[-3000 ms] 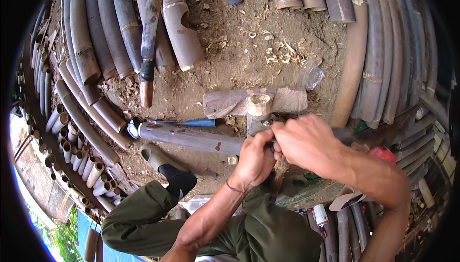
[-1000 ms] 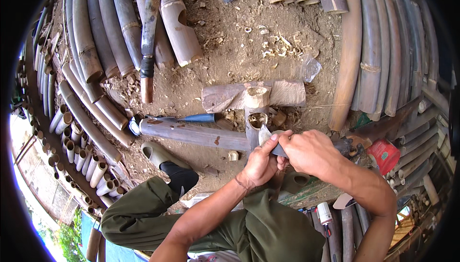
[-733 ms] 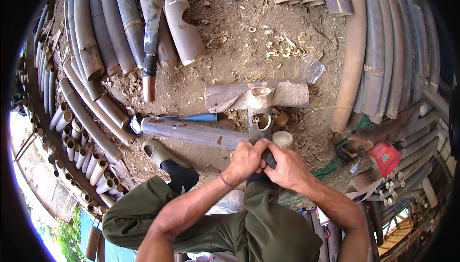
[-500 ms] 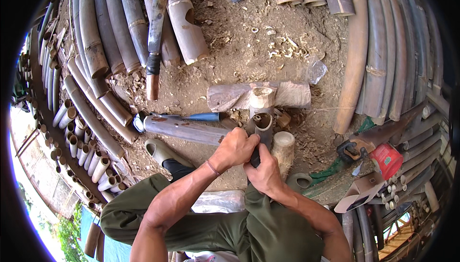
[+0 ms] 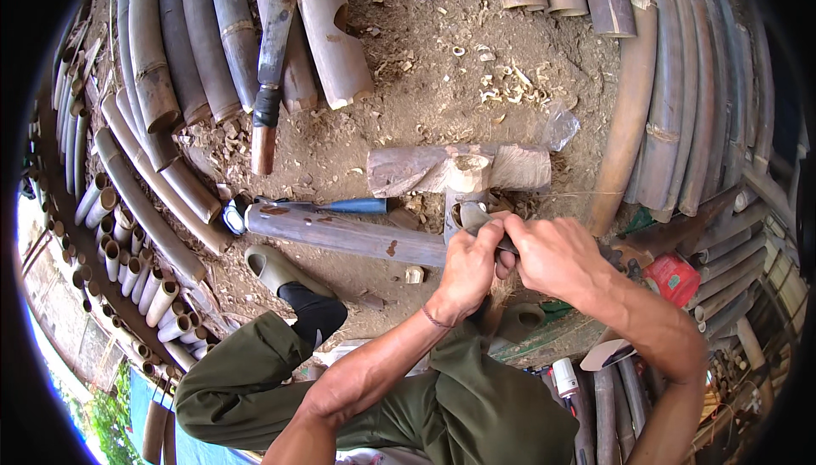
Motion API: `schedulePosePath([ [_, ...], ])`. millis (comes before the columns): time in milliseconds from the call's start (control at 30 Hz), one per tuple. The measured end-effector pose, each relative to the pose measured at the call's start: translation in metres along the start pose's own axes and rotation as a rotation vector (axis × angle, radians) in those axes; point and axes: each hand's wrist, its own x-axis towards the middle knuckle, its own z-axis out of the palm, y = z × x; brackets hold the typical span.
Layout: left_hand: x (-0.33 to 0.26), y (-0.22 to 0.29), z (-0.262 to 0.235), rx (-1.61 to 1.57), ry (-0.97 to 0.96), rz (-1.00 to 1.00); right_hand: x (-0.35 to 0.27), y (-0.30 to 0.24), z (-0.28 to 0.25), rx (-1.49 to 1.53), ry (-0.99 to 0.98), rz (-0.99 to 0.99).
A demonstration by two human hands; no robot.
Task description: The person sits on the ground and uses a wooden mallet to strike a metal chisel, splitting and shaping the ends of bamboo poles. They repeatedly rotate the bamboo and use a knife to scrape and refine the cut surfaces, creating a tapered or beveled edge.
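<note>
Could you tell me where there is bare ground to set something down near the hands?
The widest bare dirt lies above the wooden block, between the split bamboo and the curved poles, though littered with shavings. Around the left hand and right hand it is crowded: grey pipe, blue-handled tool, foot.

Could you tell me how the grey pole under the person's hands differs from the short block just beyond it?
The grey pole is long, slim and round; the short block is stubby and thicker. The pole runs out to the person's left hand, while the block lies apart from both hands. The pole is smooth grey; the block is brownish and rough. Both lie on the dirt.
</note>
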Motion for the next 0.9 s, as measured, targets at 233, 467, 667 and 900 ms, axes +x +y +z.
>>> schedulePosePath([
  [233, 0.000, -0.007, -0.010, -0.775, -0.154, -0.034, 0.051, -0.039, -0.063, -0.327, -0.304, -0.202],
  [467, -0.015, 0.009, -0.023, -0.247, -0.275, -0.145, 0.047, -0.004, -0.035, -0.297, -0.116, -0.125],
  [667, -0.076, -0.040, -0.053, 0.934, -0.473, 0.424, -0.032, -0.031, 0.076, 0.884, 0.414, 0.241],
  [900, -0.092, -0.003, -0.124, 1.299, 0.069, 0.226, 0.015, -0.081, 0.097, 1.596, 0.033, 0.431],
])
